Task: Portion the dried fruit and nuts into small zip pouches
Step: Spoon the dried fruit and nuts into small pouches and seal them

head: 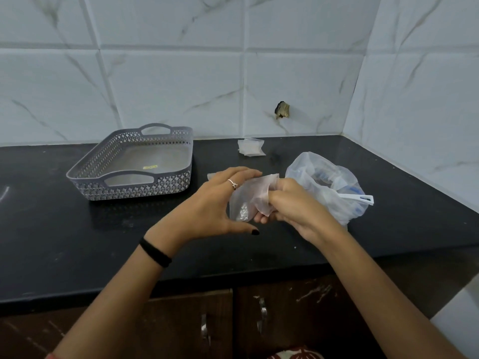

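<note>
Right hand (290, 203) grip pinches pouch (252, 196), left hand (220, 200) alongside

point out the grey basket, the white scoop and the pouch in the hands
grey basket (124, 173): head view, near rim by handle
white scoop (359, 199): head view, handle end
pouch (252, 195): head view, middle of film
</note>
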`<state>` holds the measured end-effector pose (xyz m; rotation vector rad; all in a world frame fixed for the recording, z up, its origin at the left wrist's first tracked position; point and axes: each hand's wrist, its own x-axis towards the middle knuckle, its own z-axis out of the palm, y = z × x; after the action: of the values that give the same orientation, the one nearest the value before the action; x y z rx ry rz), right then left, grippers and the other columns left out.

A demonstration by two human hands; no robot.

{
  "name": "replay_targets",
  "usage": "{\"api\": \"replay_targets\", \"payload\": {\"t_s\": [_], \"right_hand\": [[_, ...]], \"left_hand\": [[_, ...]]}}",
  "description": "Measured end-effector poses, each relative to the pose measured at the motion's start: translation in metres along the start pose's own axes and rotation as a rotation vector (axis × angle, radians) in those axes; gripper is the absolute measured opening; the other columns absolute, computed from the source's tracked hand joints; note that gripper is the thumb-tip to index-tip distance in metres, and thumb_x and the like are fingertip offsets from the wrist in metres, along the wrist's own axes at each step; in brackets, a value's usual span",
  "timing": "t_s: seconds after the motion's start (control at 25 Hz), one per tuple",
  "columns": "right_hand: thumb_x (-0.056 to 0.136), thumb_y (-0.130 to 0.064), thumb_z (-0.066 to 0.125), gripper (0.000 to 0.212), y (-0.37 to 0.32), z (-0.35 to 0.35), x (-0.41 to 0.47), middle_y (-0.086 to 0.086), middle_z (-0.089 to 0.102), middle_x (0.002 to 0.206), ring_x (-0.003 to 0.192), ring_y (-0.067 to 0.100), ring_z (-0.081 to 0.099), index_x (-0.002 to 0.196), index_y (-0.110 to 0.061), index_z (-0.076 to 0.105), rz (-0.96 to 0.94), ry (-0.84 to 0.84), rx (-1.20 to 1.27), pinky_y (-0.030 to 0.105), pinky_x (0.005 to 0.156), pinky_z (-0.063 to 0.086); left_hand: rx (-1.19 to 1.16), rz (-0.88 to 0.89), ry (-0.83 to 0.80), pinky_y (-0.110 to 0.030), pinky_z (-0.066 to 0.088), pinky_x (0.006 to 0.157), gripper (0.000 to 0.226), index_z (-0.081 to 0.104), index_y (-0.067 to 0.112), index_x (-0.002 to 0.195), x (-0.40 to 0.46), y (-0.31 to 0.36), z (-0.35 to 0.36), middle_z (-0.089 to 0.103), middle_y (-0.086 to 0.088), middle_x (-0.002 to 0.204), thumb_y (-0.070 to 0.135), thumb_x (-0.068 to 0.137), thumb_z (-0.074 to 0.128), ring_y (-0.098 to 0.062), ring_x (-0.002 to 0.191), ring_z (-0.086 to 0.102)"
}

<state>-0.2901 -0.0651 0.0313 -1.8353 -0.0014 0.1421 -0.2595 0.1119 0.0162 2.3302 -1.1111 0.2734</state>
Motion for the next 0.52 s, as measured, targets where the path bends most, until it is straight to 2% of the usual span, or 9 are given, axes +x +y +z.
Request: {"api": "replay_targets", "payload": {"t_s": [0.12,0.24,0.32,0.4,0.44,0.52], "right_hand": [[0.09,-0.002,0.049,0.017,-0.003,0.002,-0.005,0.011,0.065,0.073,0.056,0.014,0.057,0.087,-0.007,0.064,0.02,-0.012,0.087,0.025,0.054,0.047],[0.093,-0.017,0.055,0.016,0.002,-0.003,-0.012,0.006,0.066,0.084,0.068,0.013,0.058,0.1,-0.009,0.066,0.013,0.001,0.15,0.027,0.063,0.05],[0.091,-0.027,0.058,0.02,0.005,-0.007,-0.019,0.0,0.067,0.093,0.078,0.011,0.061,0.107,-0.016,0.065,-0.054,0.181,0.134,0.028,0.072,0.053],[0.089,-0.036,0.06,0.019,0.007,-0.006,-0.028,-0.005,0.065,0.091,0.08,0.005,0.059,0.098,-0.021,0.065,-0.189,0.411,0.033,0.02,0.073,0.051],[0.087,-0.04,0.061,0.019,0.008,-0.003,-0.032,-0.007,0.063,0.088,0.079,0.004,0.058,0.092,-0.022,0.065,-0.25,0.463,-0.053,0.015,0.07,0.047],[0.083,-0.043,0.064,0.017,0.009,0.005,-0.035,-0.009,0.058,0.088,0.08,0.005,0.054,0.083,-0.026,0.065,-0.328,0.464,-0.253,0.012,0.068,0.042]], "left_hand": [[-0.082,-0.005,0.08,-0.029,0.043,0.1,0.077,0.042,0.02,0.137,0.004,0.001,0.013,0.052,0.006,0.127,0.035,0.07,0.078,-0.007,0.116,0.049],[-0.112,-0.065,0.13,-0.029,0.044,0.098,0.069,0.046,0.015,0.133,0.004,-0.002,0.018,0.052,0.007,0.12,0.02,0.073,0.079,-0.009,0.11,0.052],[-0.063,-0.114,0.146,-0.037,0.044,0.099,0.068,0.045,0.018,0.133,0.005,-0.007,0.021,0.053,0.007,0.122,0.028,0.074,0.076,-0.013,0.113,0.052],[0.009,-0.15,0.17,-0.045,0.044,0.098,0.068,0.042,0.022,0.132,0.007,-0.01,0.024,0.051,0.006,0.126,0.035,0.072,0.07,-0.017,0.116,0.051],[0.027,-0.164,0.182,-0.048,0.044,0.097,0.068,0.042,0.022,0.132,0.008,-0.01,0.025,0.05,0.006,0.126,0.034,0.072,0.07,-0.018,0.117,0.05],[0.029,-0.168,0.207,-0.049,0.045,0.095,0.068,0.041,0.02,0.133,0.01,-0.008,0.028,0.05,0.003,0.127,0.03,0.072,0.07,-0.02,0.118,0.049]]}}
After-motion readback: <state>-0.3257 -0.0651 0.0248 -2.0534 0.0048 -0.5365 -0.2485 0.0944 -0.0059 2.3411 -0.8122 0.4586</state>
